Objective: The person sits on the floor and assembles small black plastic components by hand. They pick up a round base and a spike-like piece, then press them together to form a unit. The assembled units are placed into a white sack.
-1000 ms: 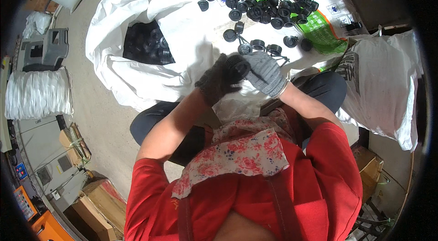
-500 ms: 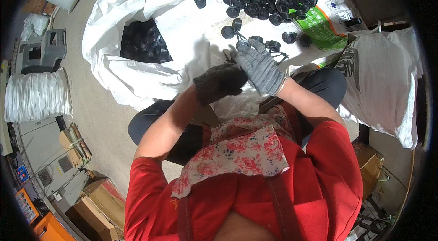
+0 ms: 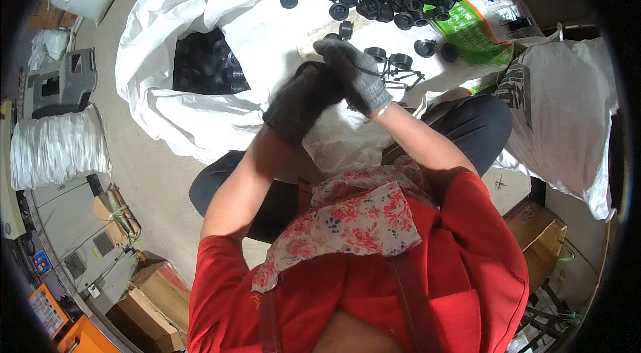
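My left hand point(image 3: 304, 100), in a dark grey glove, is curled closed in front of me. My right hand point(image 3: 358, 74), in a lighter grey glove, presses against it with bent fingers. Whatever sits between the two is hidden by the gloves. Just beyond the right fingertips lies a black round plastic cap point(image 3: 345, 30). Beside that hand, more black caps point(image 3: 400, 61) lie with thin black stems point(image 3: 403, 79). Farther off, a heap of similar caps point(image 3: 384, 4) is spread over a white and green sheet point(image 3: 477, 32).
At my left an open white sack point(image 3: 150, 32) holds many black pieces point(image 3: 208, 62). A full white bag point(image 3: 557, 112) stands at my right. A bundle of white sacks point(image 3: 60, 146), a grey plastic case point(image 3: 63, 82) and cardboard boxes point(image 3: 157, 293) line the left side.
Both hands have moved up and left and come closer together. The right fingers, earlier stretched toward the nearer caps, are now bent against the left hand.
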### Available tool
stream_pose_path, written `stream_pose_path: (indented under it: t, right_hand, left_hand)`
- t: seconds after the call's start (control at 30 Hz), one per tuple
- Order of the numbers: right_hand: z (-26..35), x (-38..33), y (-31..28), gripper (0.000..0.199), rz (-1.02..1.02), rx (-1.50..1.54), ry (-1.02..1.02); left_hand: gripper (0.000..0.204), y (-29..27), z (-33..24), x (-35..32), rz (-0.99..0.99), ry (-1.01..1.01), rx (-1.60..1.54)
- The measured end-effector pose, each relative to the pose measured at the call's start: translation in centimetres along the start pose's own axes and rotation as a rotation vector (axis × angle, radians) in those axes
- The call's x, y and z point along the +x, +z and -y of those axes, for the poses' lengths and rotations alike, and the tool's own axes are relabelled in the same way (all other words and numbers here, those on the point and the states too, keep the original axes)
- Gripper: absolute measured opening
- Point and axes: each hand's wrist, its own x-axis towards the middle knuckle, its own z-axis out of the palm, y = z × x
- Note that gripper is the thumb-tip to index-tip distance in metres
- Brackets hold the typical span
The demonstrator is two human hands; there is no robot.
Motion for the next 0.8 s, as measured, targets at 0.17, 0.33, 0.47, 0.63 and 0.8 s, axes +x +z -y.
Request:
stream_pose_path:
  t: [0.17, 0.33, 0.47, 0.63, 0.8]
  right_hand:
    - [-3.0, 1.0, 1.1, 0.031, -0.129, 0.353, 0.514]
    - [-7.4, 3.8, -2.0, 0.028, -0.037, -0.65, 0.094]
    - [-6.9, 6.1, -7.9, 0.059, 0.122, -1.156, 0.314]
    - [-13.4, 3.3, -15.3, 0.073, 0.334, -1.557, 0.663]
    - [-6.3, 3.8, -10.2, 0.04, 0.52, -1.32, 0.696]
  left_hand:
    - [0.032, 1.8, 0.0, -0.9, -0.286, 0.478, 1.436]
    - [0.031, -2.3, -0.7, -1.9, -0.383, 0.976, 1.979]
    - [0.047, -1.8, -4.6, -2.4, -0.843, 0.66, 1.617]
    - [0.053, -3.1, -1.8, -0.6, -0.563, 0.705, 1.512]
    - [0.048, -1.4, -0.4, -0.1, -0.321, 0.348, 1.322]
